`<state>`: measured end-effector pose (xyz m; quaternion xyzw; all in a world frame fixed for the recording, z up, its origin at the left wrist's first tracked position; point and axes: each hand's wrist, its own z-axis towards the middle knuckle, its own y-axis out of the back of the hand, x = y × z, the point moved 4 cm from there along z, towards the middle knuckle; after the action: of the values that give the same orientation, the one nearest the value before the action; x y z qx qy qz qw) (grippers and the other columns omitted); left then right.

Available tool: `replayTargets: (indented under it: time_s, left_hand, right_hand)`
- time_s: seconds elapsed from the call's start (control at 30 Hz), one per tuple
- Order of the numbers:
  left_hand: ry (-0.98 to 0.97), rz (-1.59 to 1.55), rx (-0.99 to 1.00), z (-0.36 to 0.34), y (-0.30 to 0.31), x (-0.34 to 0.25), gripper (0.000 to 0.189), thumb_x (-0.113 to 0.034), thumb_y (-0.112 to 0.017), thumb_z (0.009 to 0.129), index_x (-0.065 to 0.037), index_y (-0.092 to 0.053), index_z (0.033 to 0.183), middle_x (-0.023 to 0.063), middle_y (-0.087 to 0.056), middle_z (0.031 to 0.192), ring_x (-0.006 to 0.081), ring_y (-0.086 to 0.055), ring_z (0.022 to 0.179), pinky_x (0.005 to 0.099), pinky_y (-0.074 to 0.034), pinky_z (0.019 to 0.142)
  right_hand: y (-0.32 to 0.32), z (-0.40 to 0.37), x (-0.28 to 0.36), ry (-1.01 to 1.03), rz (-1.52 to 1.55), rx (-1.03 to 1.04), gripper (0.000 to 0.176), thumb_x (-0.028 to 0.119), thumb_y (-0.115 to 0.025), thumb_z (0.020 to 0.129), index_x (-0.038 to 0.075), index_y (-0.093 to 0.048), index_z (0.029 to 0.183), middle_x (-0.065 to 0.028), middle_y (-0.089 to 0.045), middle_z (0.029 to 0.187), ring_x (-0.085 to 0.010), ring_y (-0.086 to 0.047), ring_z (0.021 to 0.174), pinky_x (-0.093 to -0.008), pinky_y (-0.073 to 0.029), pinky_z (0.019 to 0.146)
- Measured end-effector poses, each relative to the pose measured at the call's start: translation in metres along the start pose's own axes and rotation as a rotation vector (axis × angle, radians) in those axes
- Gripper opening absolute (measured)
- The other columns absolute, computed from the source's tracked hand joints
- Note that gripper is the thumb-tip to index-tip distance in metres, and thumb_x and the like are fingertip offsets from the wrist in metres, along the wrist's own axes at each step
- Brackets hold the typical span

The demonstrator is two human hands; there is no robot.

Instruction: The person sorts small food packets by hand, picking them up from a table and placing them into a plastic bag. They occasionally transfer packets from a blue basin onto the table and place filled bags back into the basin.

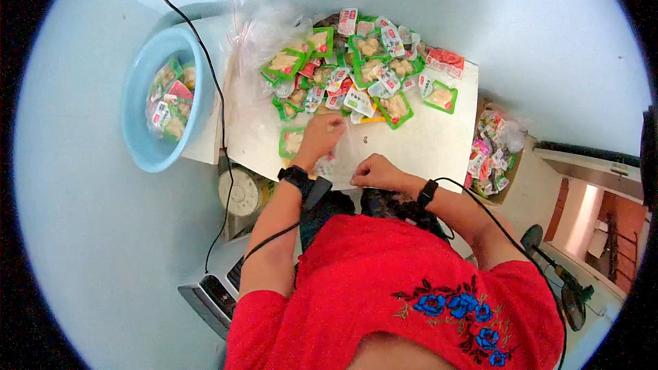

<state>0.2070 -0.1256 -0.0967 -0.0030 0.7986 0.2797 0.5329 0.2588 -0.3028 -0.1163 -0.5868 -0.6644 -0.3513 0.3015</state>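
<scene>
Near the front edge of the white table point(439, 144), a clear plastic bag point(339, 161) is stretched between my two hands. My left hand point(323, 138) is closed on the bag's upper left part, close to a green-edged food packet point(293, 142). Lower on the right, my right hand point(375, 173) pinches the bag's edge with its fingers pressed together. Beyond my hands lies a heap of small food packets point(367, 68), many with green borders, some white or red. Two small dark bits lie on the table between the bag and the bare surface.
A blue basin point(133, 113) holding packets stands at the left. Clear plastic bags point(257, 48) are piled at the back left. A box of colourful packets point(490, 154) sits low on the right. A black cable point(221, 96) hangs down the left side.
</scene>
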Motion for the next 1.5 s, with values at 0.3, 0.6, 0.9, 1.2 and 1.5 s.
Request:
replayTargets:
  time_s: [0.3, 0.6, 0.9, 1.2, 1.5]
  left_hand:
    - [-0.077, -0.400, -0.139, -0.075, 0.111, -0.025, 0.013, -0.007, -0.060, 0.087, 0.001, -0.065, 0.096, 0.0013, -0.064, 0.083, 0.0084, -0.059, 0.077, 0.0241, -0.047, 0.070]
    - [-0.269, -0.376, -0.166, -0.093, 0.146, 0.012, 0.012, -0.001, -0.055, 0.079, -0.003, -0.068, 0.079, 0.0015, -0.062, 0.079, 0.0085, -0.056, 0.074, 0.0226, -0.043, 0.067]
    - [-0.145, -0.105, -0.170, -0.086, 0.177, -0.003, 0.014, -0.002, -0.053, 0.074, 0.000, -0.067, 0.074, 0.0055, -0.064, 0.071, 0.0125, -0.058, 0.064, 0.0259, -0.045, 0.061]
    - [-0.674, 0.229, 0.013, -0.087, 0.153, -0.063, 0.037, -0.016, -0.073, 0.070, -0.005, -0.063, 0.103, 0.0149, -0.063, 0.106, 0.0299, -0.059, 0.103, 0.0385, -0.046, 0.091]
    - [-0.739, 0.485, 0.159, -0.070, 0.116, -0.074, 0.019, -0.017, -0.069, 0.074, -0.005, -0.064, 0.087, 0.0137, -0.061, 0.085, 0.0330, -0.058, 0.086, 0.0439, -0.046, 0.077]
  right_hand:
    - [0.013, -0.063, 0.138, 0.371, -0.638, -0.357, 0.015, 0.020, -0.063, 0.080, 0.004, -0.062, 0.079, -0.0139, -0.062, 0.078, -0.0341, -0.060, 0.078, -0.0453, -0.049, 0.069]
    - [-0.002, -0.061, 0.171, 0.452, -0.880, -0.574, 0.010, 0.012, -0.064, 0.079, 0.003, -0.059, 0.078, -0.0116, -0.057, 0.079, -0.0307, -0.059, 0.076, -0.0397, -0.050, 0.065]
    - [-0.009, -0.055, 0.174, 0.407, -0.854, -0.700, 0.008, 0.010, -0.059, 0.082, 0.005, -0.057, 0.089, -0.0122, -0.057, 0.078, -0.0326, -0.060, 0.073, -0.0414, -0.050, 0.064]
    - [-0.020, -0.061, 0.173, 0.433, -0.694, -0.859, 0.032, 0.004, -0.066, 0.078, 0.007, -0.061, 0.110, -0.0147, -0.064, 0.087, -0.0331, -0.063, 0.077, -0.0394, -0.051, 0.065]
    - [-0.014, -0.063, 0.161, 0.438, -0.607, -0.938, 0.030, 0.006, -0.070, 0.076, 0.006, -0.064, 0.105, -0.0132, -0.067, 0.088, -0.0290, -0.065, 0.078, -0.0363, -0.053, 0.069]
